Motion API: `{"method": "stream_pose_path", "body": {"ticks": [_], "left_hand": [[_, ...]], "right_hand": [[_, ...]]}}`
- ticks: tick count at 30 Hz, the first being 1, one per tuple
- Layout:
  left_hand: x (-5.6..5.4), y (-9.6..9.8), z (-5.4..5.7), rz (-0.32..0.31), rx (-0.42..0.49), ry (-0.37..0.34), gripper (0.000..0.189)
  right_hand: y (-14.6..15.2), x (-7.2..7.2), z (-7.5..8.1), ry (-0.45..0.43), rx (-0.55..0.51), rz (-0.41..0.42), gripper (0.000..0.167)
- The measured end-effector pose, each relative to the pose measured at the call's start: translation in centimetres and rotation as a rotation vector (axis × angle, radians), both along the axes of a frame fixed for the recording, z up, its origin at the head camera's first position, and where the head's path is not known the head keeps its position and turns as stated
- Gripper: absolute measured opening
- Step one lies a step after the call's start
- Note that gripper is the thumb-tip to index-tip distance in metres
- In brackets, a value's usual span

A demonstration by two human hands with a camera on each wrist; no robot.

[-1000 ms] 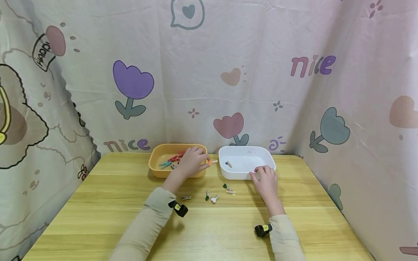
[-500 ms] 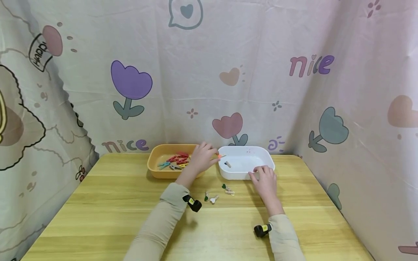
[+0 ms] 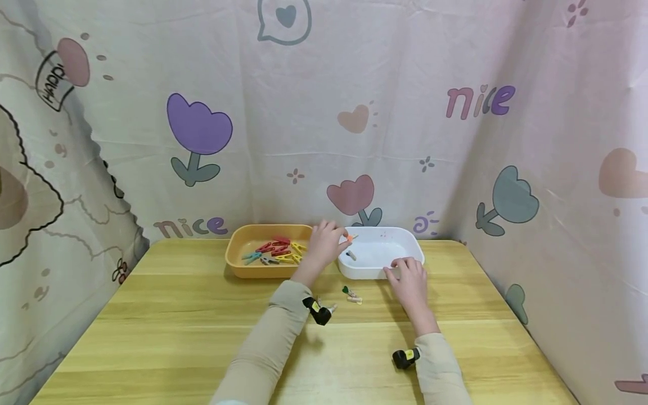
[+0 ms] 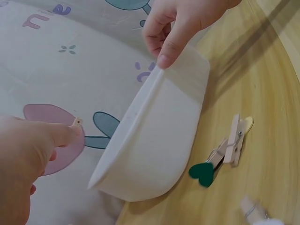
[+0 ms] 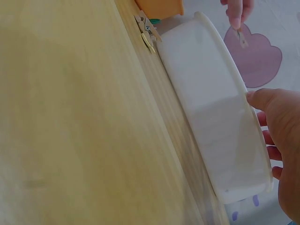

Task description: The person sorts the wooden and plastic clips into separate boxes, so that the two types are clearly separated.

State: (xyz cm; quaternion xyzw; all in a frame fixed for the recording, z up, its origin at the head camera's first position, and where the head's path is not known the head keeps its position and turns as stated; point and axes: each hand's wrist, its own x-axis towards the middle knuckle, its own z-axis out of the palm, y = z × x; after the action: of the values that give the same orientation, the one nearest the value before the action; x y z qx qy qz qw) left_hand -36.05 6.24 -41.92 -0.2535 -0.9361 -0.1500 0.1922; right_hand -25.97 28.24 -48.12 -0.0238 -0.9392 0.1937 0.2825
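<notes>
My left hand (image 3: 325,245) pinches a small wooden clothespin (image 4: 78,122) between thumb and fingers; an orange piece on it shows in the head view. That hand is above the left edge of a white plastic bin (image 3: 368,274). At the bin's near rim, my right hand (image 3: 411,281) grips the wall, its thumb outside and fingers over the edge. Inside the bin lies one wooden clothespin (image 3: 351,255). On the table in front of it are a clothespin with a green heart (image 4: 202,174) and a plain-looking clothespin (image 4: 234,143) touching it.
A yellow bin (image 3: 268,272) with red, yellow, blue and dark clips (image 3: 279,242) stands left of the white bin. Another clothespin (image 4: 253,210) with a white piece lies on the wooden table (image 3: 167,315), partly behind my left wrist camera. A printed curtain (image 3: 283,135) hangs behind.
My left hand has moved right, from over the yellow bin to the white bin's left edge, carrying the clothespin. The right hand stays on the white bin's rim.
</notes>
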Motion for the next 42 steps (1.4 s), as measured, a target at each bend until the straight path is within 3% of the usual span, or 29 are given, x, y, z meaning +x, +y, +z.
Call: {"method": "stream_pose_path", "body": {"ticks": [11,22,33,42], "left_hand": [[-0.9,2.5,-1.2,0.097,0.062,-0.077,0.026],[-1.2,4.1,-1.4,0.148,0.122,-0.079,0.024],[-1.3,4.4,-1.3,0.183,0.138,-0.131,0.042],[-1.2,3.7,-1.4,0.169,0.111,-0.15,0.043]], "right_hand": [[-0.1,0.0,0.0,0.016,-0.003,0.002,0.025],[-0.2,0.2,0.3,0.007,-0.007,-0.003,0.024],[-0.4,0.2,0.4,-0.002,-0.014,-0.004,0.024],[-0.3,0.2,0.4,0.0,-0.013,-0.006,0.024]]}}
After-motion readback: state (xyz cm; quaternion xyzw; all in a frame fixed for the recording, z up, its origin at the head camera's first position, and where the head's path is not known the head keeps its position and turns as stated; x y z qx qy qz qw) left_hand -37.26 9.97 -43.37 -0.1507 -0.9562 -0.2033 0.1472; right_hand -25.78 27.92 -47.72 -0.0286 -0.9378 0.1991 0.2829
